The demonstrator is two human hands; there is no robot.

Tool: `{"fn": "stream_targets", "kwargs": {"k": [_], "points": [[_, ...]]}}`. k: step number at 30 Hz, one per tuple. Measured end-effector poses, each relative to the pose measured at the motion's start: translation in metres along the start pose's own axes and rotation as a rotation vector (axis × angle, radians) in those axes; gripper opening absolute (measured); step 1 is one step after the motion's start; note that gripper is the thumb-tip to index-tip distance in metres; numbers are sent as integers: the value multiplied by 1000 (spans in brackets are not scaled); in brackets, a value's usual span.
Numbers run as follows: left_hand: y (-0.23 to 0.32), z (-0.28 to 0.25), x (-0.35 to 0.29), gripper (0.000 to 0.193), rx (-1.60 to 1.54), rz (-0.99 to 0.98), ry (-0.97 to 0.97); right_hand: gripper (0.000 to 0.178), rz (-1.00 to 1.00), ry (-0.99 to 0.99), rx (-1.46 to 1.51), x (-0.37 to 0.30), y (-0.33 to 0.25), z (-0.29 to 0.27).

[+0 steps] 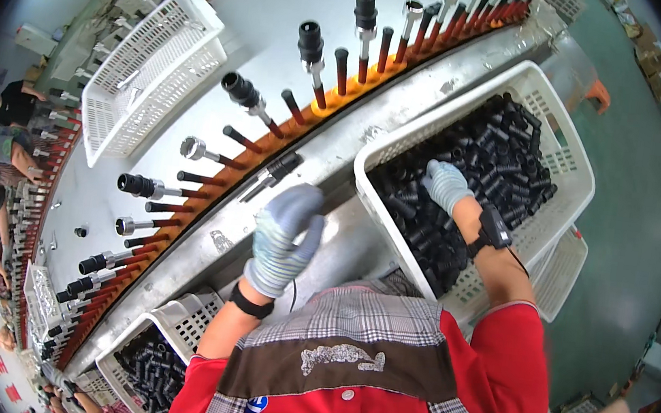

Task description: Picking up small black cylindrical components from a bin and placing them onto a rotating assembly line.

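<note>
In went the right hand (pixel 447 187), right of centre, among jumbled black sleeves (pixel 505 173) in the white basket (pixel 570 160), its grip impossible to tell! Mid-frame, the left hand (pixel 286 238) hung spread, thumb apart. The danger: interlocked sleeves could have snagged, spilling neighbours.

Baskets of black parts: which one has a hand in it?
The big basket at right: the right hand reaches into it. The lower-left basket holds black parts too, but no hand.
</note>
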State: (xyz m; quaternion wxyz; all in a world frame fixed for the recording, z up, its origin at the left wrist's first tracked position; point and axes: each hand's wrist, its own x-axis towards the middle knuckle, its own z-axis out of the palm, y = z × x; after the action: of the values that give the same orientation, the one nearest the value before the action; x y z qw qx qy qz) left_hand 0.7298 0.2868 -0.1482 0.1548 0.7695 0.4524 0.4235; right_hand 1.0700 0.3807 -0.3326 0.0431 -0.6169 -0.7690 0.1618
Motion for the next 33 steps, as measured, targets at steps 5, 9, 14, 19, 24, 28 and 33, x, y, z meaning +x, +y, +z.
{"fn": "stream_targets", "kwargs": {"k": [5,9,14,19,24,28,33], "points": [[44,8,28,39,-182,-218,-184,24,56,68,144,-26,-89,-138],[56,50,65,78,-56,40,-253,26,-90,187,483,-72,-163,-197],[40,61,118,55,-223,-161,-396,29,64,388,1295,-95,-165,-209],[-20,90,247,14,-917,-262,254,27,222,211,1450,-97,-134,-205],[-44,134,313,21,-942,-254,364,25,263,132,1457,-77,-103,-202],[-80,153,319,20,-840,-295,372,25,318,140,1448,-56,-82,-203],[-113,127,320,13,-641,-253,339,26,242,94,1367,-18,-89,-216]]}}
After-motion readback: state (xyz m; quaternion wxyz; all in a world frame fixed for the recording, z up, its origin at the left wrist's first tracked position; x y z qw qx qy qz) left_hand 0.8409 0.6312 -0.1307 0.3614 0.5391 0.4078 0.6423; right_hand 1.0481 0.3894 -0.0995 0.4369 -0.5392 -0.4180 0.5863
